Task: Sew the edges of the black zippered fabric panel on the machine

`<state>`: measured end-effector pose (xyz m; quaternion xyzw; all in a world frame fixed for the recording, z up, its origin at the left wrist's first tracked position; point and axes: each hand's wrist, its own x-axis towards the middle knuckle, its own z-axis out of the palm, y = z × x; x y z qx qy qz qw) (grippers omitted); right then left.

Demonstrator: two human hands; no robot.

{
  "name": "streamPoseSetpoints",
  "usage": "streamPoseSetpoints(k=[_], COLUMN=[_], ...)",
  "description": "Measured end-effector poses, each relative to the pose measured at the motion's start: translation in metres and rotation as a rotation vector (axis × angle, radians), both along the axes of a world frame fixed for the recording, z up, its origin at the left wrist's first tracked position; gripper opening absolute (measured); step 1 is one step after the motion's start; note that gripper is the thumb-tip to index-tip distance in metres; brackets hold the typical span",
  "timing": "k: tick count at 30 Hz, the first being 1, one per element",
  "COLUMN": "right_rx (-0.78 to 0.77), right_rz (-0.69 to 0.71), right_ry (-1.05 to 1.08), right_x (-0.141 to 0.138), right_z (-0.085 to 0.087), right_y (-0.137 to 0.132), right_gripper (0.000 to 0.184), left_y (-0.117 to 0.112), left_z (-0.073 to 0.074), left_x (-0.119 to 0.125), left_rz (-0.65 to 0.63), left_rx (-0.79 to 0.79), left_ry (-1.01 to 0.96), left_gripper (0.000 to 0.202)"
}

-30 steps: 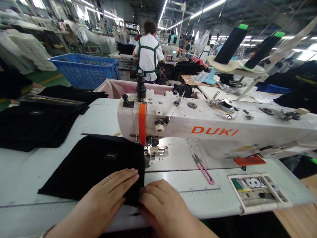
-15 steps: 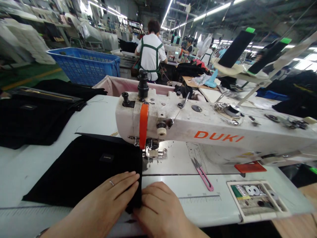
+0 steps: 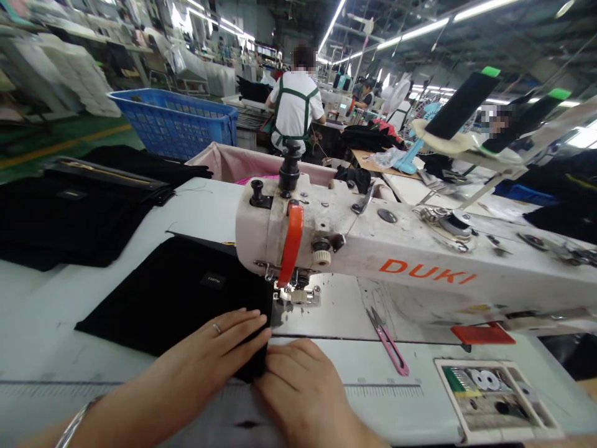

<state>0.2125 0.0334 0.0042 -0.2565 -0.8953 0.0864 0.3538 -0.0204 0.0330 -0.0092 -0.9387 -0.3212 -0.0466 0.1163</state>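
- The black fabric piece (image 3: pixel 158 298) lies flat on the worktop (image 3: pixel 364 429), its right edge reaching the presser foot (image 3: pixel 298 297) of the white sewing machine (image 3: pixel 420 255).
- A small dark label (image 3: pixel 213 280) with pale lettering sits on its upper face.
- The left hand (image 3: pixel 224 348) rests palm down on the fabric near its right edge, fingers stretched out and side by side, grasping nothing; it wears a ring (image 3: pixel 216 328), and a bracelet (image 3: pixel 77 423) circles the wrist.
- The right hand (image 3: pixel 303 389) is at the near right corner of the fabric, fingers bent; whether they pinch the edge cannot be told, since their tips are hidden.
- An orange lever (image 3: pixel 292 246) hangs at the front of the machine head.
- Right of the hands, pink-handled snips (image 3: pixel 390 350) lie on the worktop, near a printed ruler scale (image 3: pixel 387 391).
- Farther right, an inset tray (image 3: pixel 508 434) holds white bobbins (image 3: pixel 485 379).
- More black pieces (image 3: pixel 69 230) lie in a pile at the far left.
- Beyond the machine stand a blue basket (image 3: pixel 177 118) and a co-worker (image 3: pixel 296 106) in a white top with green straps, back turned.
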Motion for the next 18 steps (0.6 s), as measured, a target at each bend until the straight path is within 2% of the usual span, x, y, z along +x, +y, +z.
streamPoseSetpoints(k=[2, 6, 10, 18], right_rx=[-0.019, -0.072, -0.137, -0.218], right_rz=[-0.016, -0.034, -0.034, -0.091], right_ry=[-0.001, 0.027, 0.045, 0.001], right_x=[0.002, 0.006, 0.011, 0.011], right_z=[0.001, 0.001, 0.002, 0.002], right_y=[0.000, -0.005, -0.011, -0.018], right_gripper=[0.030, 0.024, 0.019, 0.011], left_y=[0.002, -0.001, -0.004, -0.001], left_z=[0.004, 0.013, 0.015, 0.019], left_x=[-0.003, -0.008, -0.009, 0.000], left_rz=[-0.022, -0.148, -0.231, -0.213], left_rx=[-0.021, -0.071, -0.122, -0.184], left_ry=[-0.025, -0.168, -0.257, -0.392], left_gripper=[0.080, 0.062, 0.052, 0.036])
